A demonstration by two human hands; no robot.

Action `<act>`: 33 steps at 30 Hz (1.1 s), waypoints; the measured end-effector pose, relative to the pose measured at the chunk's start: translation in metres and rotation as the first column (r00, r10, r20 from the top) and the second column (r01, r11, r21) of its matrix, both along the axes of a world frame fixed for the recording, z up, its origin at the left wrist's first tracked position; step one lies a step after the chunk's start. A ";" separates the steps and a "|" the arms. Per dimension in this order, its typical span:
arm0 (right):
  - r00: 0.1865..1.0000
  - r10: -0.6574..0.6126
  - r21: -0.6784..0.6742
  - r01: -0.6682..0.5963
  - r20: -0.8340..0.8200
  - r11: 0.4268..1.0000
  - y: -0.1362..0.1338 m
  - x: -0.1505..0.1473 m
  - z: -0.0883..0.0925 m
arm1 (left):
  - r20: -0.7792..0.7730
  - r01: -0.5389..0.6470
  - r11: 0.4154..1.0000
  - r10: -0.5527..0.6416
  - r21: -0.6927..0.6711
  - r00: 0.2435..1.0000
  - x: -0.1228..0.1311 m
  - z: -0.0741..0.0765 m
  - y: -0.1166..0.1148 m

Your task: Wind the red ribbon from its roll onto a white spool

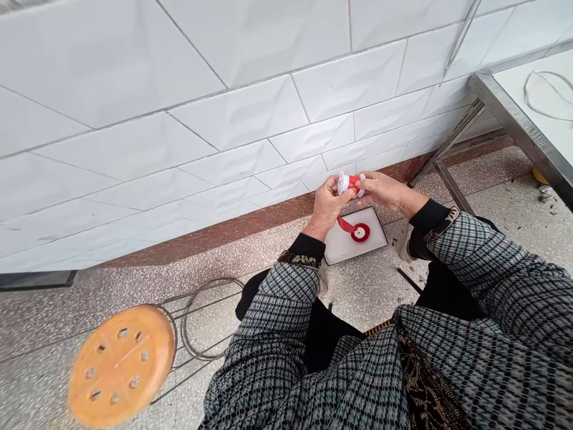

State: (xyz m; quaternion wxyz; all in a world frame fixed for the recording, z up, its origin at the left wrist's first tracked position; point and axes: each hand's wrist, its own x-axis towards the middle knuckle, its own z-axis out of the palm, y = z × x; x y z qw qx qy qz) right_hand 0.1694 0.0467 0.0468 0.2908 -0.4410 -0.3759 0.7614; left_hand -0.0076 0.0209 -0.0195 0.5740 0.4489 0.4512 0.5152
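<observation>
Between my two hands is a white plastic spool (344, 181) with red ribbon wound round its middle. My left hand (330, 202) grips the spool's left end, its thumb reaching across toward the ribbon. At the spool's right end, my right hand (387, 190) closes its fingers on the ribbon and flange. A strip of red ribbon (345, 224) hangs below the hands and leads to a flat roll of red ribbon (360, 233) with a white centre. That roll rests on a white board or shallow tray (342, 252) with a dark edge, on the floor.
An orange stool (123, 364) with a wire frame lies tipped on the speckled floor at lower left. A white tiled wall (250, 128) rises in front. To the right stands a metal-framed table (528, 125) with a thin cord on top. A dark stick (409, 279) lies near my leg.
</observation>
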 end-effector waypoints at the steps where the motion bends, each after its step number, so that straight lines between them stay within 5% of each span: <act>1: 1.000 -0.021 0.040 0.021 0.006 0.999 -0.001 -0.002 -0.001 | 0.029 -0.023 0.999 0.024 -0.036 0.999 0.002 0.002 -0.001; 5: 0.996 -0.092 0.082 0.093 -0.013 0.992 -0.002 -0.005 -0.004 | 0.094 -0.079 0.991 0.089 -0.104 0.992 0.008 0.008 -0.002; 12: 0.983 -0.139 -0.255 0.105 -0.119 0.961 0.007 -0.001 0.000 | 0.024 -0.107 0.990 0.109 -0.089 0.994 0.012 0.009 -0.002; 18: 0.969 -0.209 -0.333 0.155 -0.132 0.930 0.008 0.000 0.001 | -0.041 -0.146 0.989 0.145 -0.013 0.989 0.012 0.004 -0.002; 24: 0.974 -0.109 -0.363 0.031 -0.197 0.931 0.012 0.004 -0.002 | -0.064 -0.144 0.989 0.144 0.005 0.987 0.010 0.000 -0.002; 33: 0.971 0.089 -0.456 -0.185 -0.223 0.870 0.019 0.014 -0.013 | 0.006 0.113 0.993 -0.113 -0.028 0.994 -0.003 0.013 -0.002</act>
